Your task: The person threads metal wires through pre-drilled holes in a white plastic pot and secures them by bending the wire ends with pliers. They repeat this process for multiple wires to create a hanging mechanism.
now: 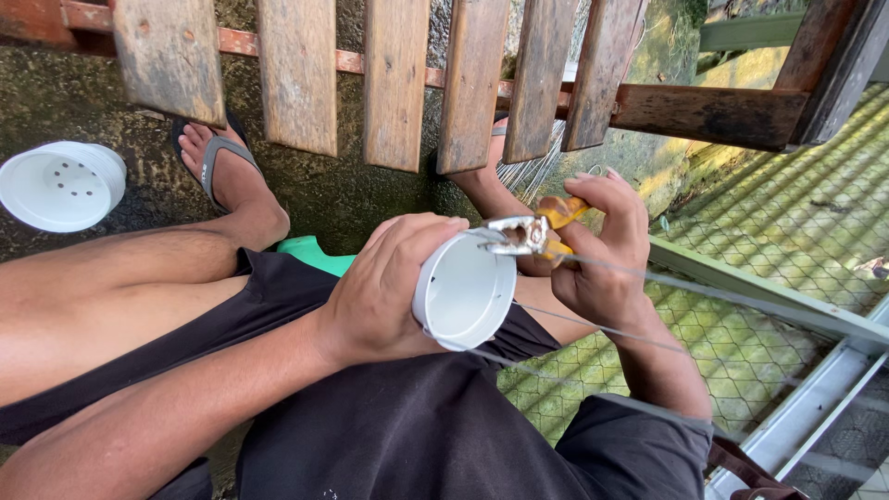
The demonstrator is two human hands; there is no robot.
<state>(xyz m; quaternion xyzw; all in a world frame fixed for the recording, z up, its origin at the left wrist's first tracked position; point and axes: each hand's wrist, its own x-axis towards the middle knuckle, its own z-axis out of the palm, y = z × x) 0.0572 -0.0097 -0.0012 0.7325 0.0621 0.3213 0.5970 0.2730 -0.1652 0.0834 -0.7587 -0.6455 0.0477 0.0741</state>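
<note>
- Left hand [384, 287] wrapped around white plastic pot [463, 292] over lap; light, thin-walled, probably flexes; best held by wall
- Right hand [607, 250] closed on pliers [532, 231] biting pot rim; thin wire [667, 282] alongside

Pot [463, 292]: smooth white plastic, slightly glossy.
Pliers [532, 231]: shiny bare metal head, yellow plastic grips.
Fence slats [394, 79]: rough, weathered wood.
Shorts [417, 426]: matt black cloth.
Mesh [787, 231]: thin metal wire.
</note>
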